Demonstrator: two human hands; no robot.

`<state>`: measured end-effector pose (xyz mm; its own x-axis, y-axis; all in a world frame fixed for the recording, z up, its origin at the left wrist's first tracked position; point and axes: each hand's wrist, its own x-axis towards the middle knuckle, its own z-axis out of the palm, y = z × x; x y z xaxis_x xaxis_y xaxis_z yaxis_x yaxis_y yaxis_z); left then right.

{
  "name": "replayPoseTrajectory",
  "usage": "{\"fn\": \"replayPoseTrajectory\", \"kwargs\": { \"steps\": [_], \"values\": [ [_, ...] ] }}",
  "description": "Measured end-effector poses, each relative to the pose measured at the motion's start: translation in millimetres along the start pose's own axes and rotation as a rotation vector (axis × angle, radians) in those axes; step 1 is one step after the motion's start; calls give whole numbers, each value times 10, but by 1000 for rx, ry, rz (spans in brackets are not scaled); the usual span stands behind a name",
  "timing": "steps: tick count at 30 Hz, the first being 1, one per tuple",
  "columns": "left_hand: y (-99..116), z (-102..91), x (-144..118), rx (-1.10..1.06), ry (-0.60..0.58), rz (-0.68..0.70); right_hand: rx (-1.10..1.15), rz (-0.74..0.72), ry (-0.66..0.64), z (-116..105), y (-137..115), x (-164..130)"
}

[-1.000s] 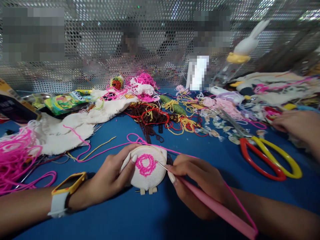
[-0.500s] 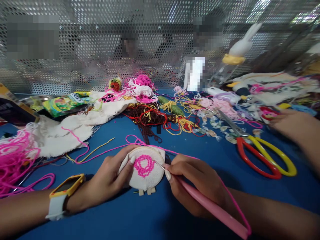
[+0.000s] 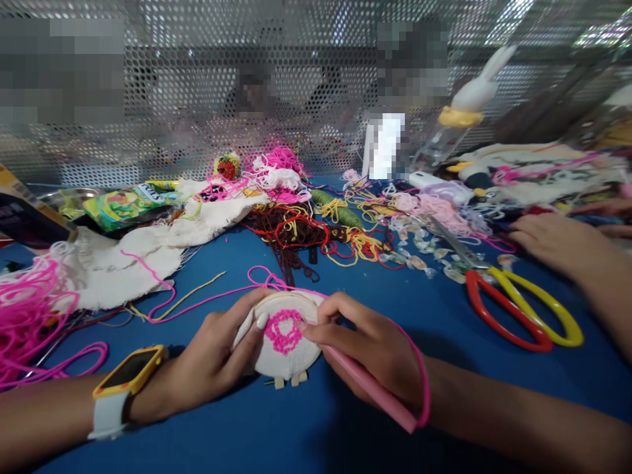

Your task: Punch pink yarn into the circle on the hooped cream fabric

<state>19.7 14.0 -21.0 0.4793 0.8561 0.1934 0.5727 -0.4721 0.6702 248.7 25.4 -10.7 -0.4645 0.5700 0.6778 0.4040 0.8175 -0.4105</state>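
The left hand (image 3: 217,355) grips a small embroidery hoop (image 3: 286,336) from its left side, fingers curled round the rim and the thumb pressed on the white cloth just beside a pink stitched patch (image 3: 282,329). The hoop rests on the blue table (image 3: 306,428), directly between the two hands. The right hand (image 3: 370,349) is closed round a pink punch needle tool (image 3: 375,392), held like a pen; its fingertips (image 3: 309,326) touch the stitched patch, and the tool's tip is hidden beneath them. A pink yarn (image 3: 422,382) loops round the back of this hand and runs to the tool's rear end. A yellow-cased watch (image 3: 129,372) sits on the left wrist. Beyond the right hand, well apart to its right, lie scissors (image 3: 518,306) with red and yellow handles, and next to them another person's hand (image 3: 548,240) rests among loose threads. Farther ahead of both hands lies a tangle of brown, red and yellow yarn (image 3: 306,234), and to the far left of the left hand a heap of pink yarn (image 3: 29,309) beside frayed white cloth (image 3: 133,253).
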Motion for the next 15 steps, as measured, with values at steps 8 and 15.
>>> {"fn": "replayPoseTrajectory", "kwargs": {
  "steps": [8, 15],
  "values": [
    [46, 9, 83, -175, 118, -80, 41, -79, -75, 35, 76, -72],
    [85, -40, 136, -401, 159, -141, 51, -62, -14, 91, 86, -116]
  ]
}}
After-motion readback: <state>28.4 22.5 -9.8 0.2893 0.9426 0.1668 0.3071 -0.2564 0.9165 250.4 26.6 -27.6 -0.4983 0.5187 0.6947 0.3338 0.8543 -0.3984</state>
